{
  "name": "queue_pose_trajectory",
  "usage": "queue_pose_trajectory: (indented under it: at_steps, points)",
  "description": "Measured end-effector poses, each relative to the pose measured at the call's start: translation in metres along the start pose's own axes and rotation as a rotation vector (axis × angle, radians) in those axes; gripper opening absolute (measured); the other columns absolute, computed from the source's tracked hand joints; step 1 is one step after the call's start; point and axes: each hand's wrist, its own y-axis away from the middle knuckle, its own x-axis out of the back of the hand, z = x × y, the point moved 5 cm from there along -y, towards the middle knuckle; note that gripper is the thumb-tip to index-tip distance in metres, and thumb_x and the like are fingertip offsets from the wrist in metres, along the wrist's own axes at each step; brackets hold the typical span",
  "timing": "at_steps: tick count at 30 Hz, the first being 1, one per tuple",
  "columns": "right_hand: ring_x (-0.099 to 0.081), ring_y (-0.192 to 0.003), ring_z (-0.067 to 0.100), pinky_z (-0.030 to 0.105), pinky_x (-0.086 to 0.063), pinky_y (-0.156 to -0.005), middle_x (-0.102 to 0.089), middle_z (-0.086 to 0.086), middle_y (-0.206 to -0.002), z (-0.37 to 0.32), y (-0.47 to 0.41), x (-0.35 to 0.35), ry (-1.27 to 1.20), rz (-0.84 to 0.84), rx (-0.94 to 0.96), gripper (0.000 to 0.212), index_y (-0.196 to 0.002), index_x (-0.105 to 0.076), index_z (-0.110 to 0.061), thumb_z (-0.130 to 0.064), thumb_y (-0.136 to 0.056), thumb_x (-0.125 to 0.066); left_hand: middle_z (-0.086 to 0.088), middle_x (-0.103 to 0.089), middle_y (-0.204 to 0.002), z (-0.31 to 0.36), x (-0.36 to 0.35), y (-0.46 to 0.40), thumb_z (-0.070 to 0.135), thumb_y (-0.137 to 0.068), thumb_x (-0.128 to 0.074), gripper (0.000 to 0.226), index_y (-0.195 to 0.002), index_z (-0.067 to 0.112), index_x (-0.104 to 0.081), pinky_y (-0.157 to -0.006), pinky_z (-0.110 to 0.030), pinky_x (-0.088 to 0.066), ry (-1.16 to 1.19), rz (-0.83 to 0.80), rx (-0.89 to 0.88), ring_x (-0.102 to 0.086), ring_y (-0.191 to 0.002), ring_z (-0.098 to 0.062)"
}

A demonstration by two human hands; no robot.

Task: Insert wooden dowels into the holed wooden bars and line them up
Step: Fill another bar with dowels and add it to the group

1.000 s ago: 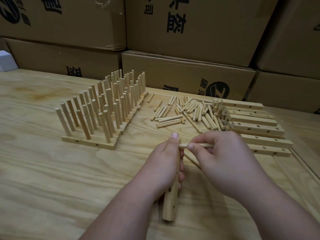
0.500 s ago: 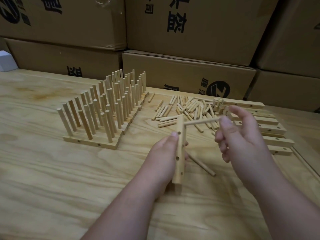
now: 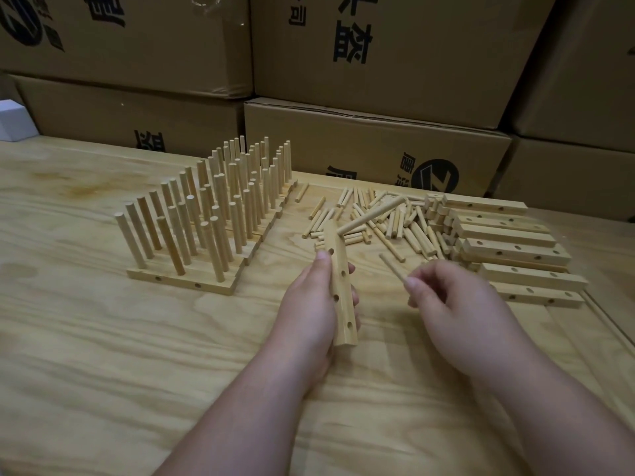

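Note:
My left hand [image 3: 311, 304] grips a holed wooden bar [image 3: 340, 286], held on end above the table. One dowel [image 3: 372, 214] sticks out of the bar's top hole and points up to the right. My right hand [image 3: 453, 304] pinches a second dowel [image 3: 393, 267] by its near end, just right of the bar and apart from it. Finished bars with upright dowels [image 3: 213, 218] stand lined up at the left. Loose dowels [image 3: 378, 218] lie in a heap behind my hands, and bare holed bars [image 3: 515, 250] are stacked at the right.
The wooden table [image 3: 103, 338] runs under everything. Stacked cardboard boxes [image 3: 378, 149] wall off the back edge. A white box [image 3: 13, 123] sits at the far left. A raised ledge borders the table at the right.
The first dowel now sits in the bar's top hole and my right hand has let it go. That hand has dropped to the table and picked up another dowel.

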Motion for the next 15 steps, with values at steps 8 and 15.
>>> queue_pose_trajectory:
  at_steps: [8, 15]
  points:
    - [-0.057, -0.07, -0.013, 0.002, -0.039, -0.057, -0.062, -0.034, -0.078, -0.031, 0.009, 0.01, -0.23, -0.072, 0.156, 0.009, -0.09, -0.067, -0.037, -0.034, -0.096, -0.061, -0.002, -0.061, -0.063, -0.001, 0.0, 0.001, 0.056, -0.103, -0.04, 0.052, -0.088, 0.019, -0.073, -0.054, -0.03, -0.045, -0.111, -0.019, -0.041, -0.054, -0.05, -0.014]
    - [-0.055, -0.082, -0.003, 0.006, -0.041, -0.065, -0.056, -0.026, -0.093, -0.035, 0.009, 0.014, -0.175, -0.051, 0.193, 0.006, -0.091, -0.07, -0.04, -0.033, -0.09, -0.07, 0.001, -0.063, -0.065, -0.002, 0.0, 0.0, 0.068, -0.088, -0.044, 0.042, -0.078, 0.038, -0.07, -0.062, -0.037, -0.045, -0.206, -0.062, -0.115, -0.055, -0.054, -0.013]
